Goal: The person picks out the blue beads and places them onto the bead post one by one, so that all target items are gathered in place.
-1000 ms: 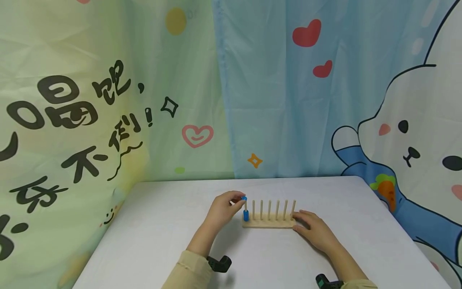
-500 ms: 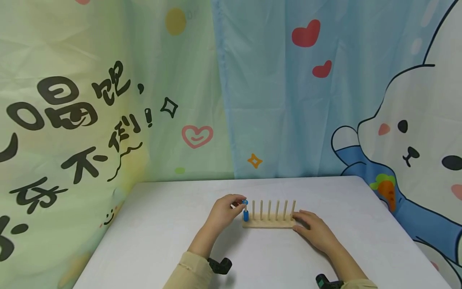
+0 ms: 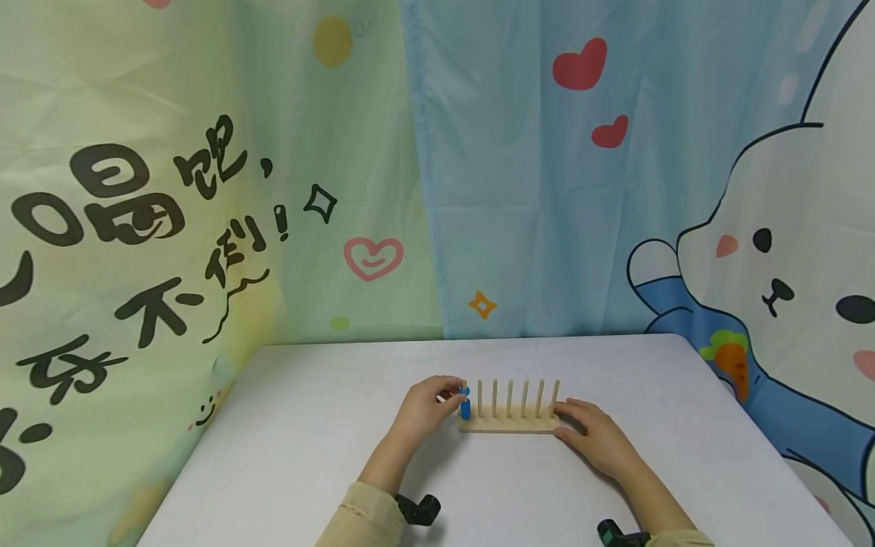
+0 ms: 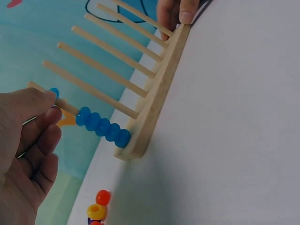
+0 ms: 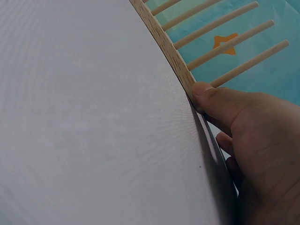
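A wooden peg rack (image 3: 509, 427) with a row of upright pegs stands on the white table. My left hand (image 3: 424, 406) pinches a blue bead (image 4: 55, 92) between thumb and forefinger, and that bead is around the leftmost peg (image 4: 68, 107), near its upper part. Lower on the same peg, several blue beads (image 4: 103, 127) are stacked down to the base. The other pegs (image 4: 89, 89) carry no beads. At the rack's right end, my right hand (image 3: 600, 439) grips the base, its thumb on the front side in the right wrist view; its other fingers are partly hidden.
Red and yellow beads (image 4: 97, 211), with a dark one partly visible, lie on the table left of the rack in the left wrist view. The white tabletop (image 3: 519, 494) ends at a printed curtain (image 3: 492, 190) behind. A black wrist device (image 3: 418, 510) sits at the left sleeve.
My left hand has moved down along the leftmost peg with the blue bead, from the peg's tip toward the stack. The right hand and the rack have stayed in place.
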`<state>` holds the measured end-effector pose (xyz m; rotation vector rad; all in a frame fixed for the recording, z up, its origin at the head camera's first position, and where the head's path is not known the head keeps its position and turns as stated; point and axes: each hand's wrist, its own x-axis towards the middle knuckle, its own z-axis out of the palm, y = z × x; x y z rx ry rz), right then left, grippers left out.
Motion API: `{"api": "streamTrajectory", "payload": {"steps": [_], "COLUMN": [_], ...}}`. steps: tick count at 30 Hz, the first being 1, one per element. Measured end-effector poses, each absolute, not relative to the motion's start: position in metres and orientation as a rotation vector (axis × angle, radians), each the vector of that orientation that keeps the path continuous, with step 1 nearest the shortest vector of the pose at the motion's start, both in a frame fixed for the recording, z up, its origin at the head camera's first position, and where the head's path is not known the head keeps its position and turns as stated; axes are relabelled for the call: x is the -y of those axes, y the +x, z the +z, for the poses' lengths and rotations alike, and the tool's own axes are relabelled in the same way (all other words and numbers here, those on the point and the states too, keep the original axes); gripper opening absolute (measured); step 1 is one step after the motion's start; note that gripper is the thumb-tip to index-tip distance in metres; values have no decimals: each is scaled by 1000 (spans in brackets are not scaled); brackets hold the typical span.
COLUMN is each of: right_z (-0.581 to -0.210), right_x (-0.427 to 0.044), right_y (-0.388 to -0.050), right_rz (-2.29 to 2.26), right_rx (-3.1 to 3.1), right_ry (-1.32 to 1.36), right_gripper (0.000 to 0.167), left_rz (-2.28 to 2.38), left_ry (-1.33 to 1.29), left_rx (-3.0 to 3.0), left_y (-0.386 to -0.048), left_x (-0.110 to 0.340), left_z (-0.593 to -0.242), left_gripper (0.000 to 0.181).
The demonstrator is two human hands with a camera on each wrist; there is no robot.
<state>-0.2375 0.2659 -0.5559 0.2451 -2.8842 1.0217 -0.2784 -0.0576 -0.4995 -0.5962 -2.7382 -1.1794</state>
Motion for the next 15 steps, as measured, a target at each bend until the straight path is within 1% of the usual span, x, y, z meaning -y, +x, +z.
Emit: {"api": "streamTrajectory", "payload": {"steps": [15], "right_z": [-556], "right_x": [-266], "right_y": [-238], "right_rz": [1025], "right_rx": [2877], "right_ry": [246], "right_gripper": [48], "left_rz": [-1215], "left_ry": [-581], "left_rx": [2771], "left_y": [-279], "left_x": [61], "left_z": [-514], "left_gripper": [26]}}
